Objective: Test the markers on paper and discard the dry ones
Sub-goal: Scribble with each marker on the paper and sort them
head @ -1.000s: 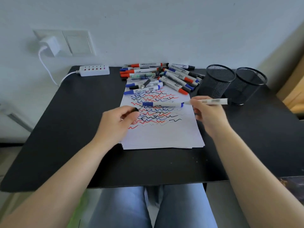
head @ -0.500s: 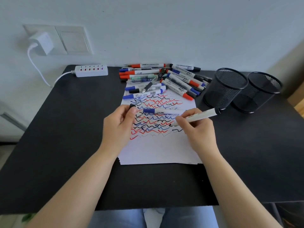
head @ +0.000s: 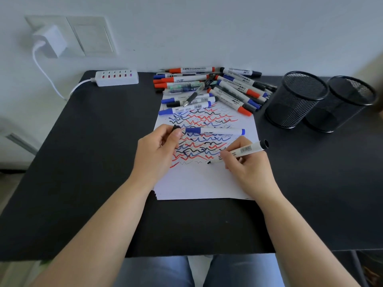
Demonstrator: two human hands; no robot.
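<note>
My right hand (head: 247, 164) grips an uncapped black marker (head: 243, 151), whose tip touches the paper (head: 199, 183) at the end of a thin, faint black squiggle. My left hand (head: 158, 152) rests on the paper's left part and pinches the marker's black cap (head: 176, 127). The sheet is covered with red, blue and black wavy lines. A capped blue marker (head: 215, 131) lies across the paper between my hands. A pile of red, blue and black markers (head: 209, 88) lies at the paper's far end.
Two black mesh cups (head: 294, 100) (head: 344, 104) stand at the right of the black table (head: 83, 162), both looking empty. A white power strip (head: 117, 78) sits at the back left, its cable running to a wall charger (head: 50, 41).
My right hand brought the marker down from the air to the paper and draws along the lowest row. My left hand stayed put with the cap. The camera tilted down.
</note>
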